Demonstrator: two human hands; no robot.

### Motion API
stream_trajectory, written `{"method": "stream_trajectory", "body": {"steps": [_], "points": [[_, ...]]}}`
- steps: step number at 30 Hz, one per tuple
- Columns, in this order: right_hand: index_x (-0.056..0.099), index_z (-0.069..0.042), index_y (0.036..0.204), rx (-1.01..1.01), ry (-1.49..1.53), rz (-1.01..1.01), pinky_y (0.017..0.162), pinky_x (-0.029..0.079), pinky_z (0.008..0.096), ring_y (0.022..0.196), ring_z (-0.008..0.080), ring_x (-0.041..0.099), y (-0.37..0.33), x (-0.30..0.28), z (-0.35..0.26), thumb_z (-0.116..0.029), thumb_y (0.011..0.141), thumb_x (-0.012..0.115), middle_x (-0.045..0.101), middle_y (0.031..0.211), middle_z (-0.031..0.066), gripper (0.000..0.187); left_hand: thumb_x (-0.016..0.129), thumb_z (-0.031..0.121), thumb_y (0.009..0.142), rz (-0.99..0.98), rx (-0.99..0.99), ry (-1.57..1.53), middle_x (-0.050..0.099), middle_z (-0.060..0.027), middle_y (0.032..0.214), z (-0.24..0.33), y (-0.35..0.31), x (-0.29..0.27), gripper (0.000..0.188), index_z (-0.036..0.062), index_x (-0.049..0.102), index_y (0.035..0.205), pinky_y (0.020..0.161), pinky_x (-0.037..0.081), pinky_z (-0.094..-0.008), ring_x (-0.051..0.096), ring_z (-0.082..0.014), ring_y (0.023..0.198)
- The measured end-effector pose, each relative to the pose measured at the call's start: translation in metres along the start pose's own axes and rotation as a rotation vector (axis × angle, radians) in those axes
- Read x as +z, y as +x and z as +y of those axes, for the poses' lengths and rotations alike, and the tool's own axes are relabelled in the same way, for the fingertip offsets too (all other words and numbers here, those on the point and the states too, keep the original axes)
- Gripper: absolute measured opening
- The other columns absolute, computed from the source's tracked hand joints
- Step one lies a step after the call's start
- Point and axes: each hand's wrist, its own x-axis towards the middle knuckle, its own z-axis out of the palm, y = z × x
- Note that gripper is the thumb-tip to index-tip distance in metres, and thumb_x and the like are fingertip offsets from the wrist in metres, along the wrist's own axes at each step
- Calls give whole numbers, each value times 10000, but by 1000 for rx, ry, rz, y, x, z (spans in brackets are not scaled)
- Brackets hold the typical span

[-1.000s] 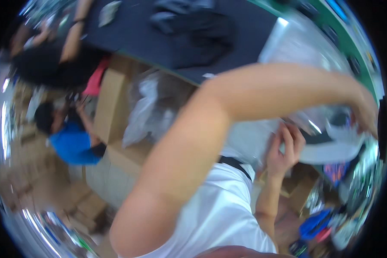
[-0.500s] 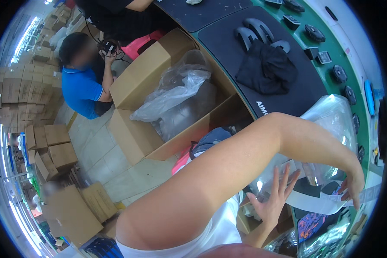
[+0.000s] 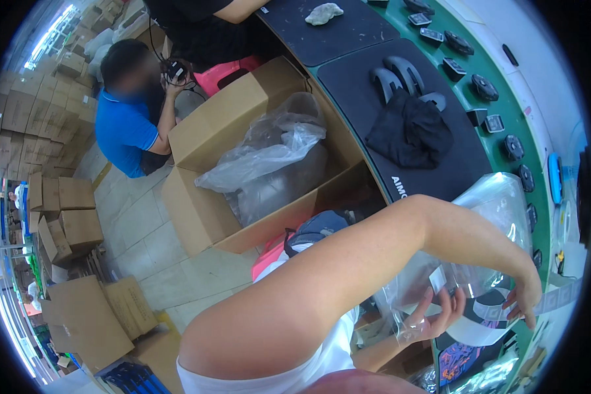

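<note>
My left arm crosses the view from the lower left, and my left hand (image 3: 524, 301) hangs over the right end of the bench. Its fingers bend down around a white label strip (image 3: 558, 299), which curls in a loop toward my right hand. Lower and closer to me is my right hand (image 3: 440, 318), its fingers curled at a clear plastic bag (image 3: 408, 299) that also drapes over its wrist. A small white label (image 3: 438, 279) shows just above those fingertips. Clear plastic packaging (image 3: 496, 203) lies behind my left forearm, partly covered by it.
A large open carton (image 3: 203, 203) with plastic bags inside stands left of the bench. On a black mat (image 3: 348, 79) lies a black cloth pouch (image 3: 410, 131). Small black devices (image 3: 484, 87) line the far edge. A co-worker in blue (image 3: 128, 125) sits beyond the carton.
My right hand has gone from spread fingers to curled ones and shifted slightly down and right. The small white label now shows by its fingertips. My view has tilted a little.
</note>
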Motion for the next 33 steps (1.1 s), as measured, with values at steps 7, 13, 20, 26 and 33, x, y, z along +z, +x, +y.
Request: {"method": "stream_trajectory", "body": {"steps": [7, 13, 20, 26, 33], "points": [[287, -36, 1524, 210, 121, 122, 1056, 400, 462, 1252, 332, 490, 17, 12, 13, -433, 721, 862, 398, 1481, 165, 1064, 452, 670, 945, 4, 13, 23, 712, -133, 1145, 4, -11, -2, 812, -70, 601, 1242, 952, 515, -376, 710, -270, 985], [298, -45, 1528, 173, 177, 168, 999, 446, 429, 1194, 298, 526, 26, 16, 21, -383, 714, 871, 420, 1459, 148, 1051, 461, 643, 950, 21, 32, 29, 717, -117, 1139, 4, -15, -9, 763, -63, 656, 1165, 895, 549, -365, 720, -259, 957], [247, -37, 1545, 483, 385, 177, 870, 494, 336, 1018, 270, 630, 31, 19, 28, -249, 845, 777, 608, 1205, 214, 903, 461, 587, 974, 94, 78, 8, 717, -135, 1116, 8, -21, 0, 690, -49, 682, 1122, 840, 570, -350, 734, -261, 887], [286, 15, 1502, 568, 305, 184, 905, 491, 357, 1043, 270, 644, 30, 24, 35, -249, 970, 640, 643, 1182, 239, 692, 495, 531, 967, 169, 217, -29, 733, -118, 1059, 29, -24, 11, 608, -30, 714, 1049, 794, 581, -332, 740, -235, 830], [340, 83, 1430, 551, 359, 136, 898, 491, 358, 1012, 233, 644, 35, 24, 17, -281, 973, 640, 674, 1103, 213, 656, 556, 646, 874, -78, 349, 550, 735, -172, 936, 96, -41, 66, 700, -11, 732, 1040, 716, 568, -357, 716, -233, 814]]}}
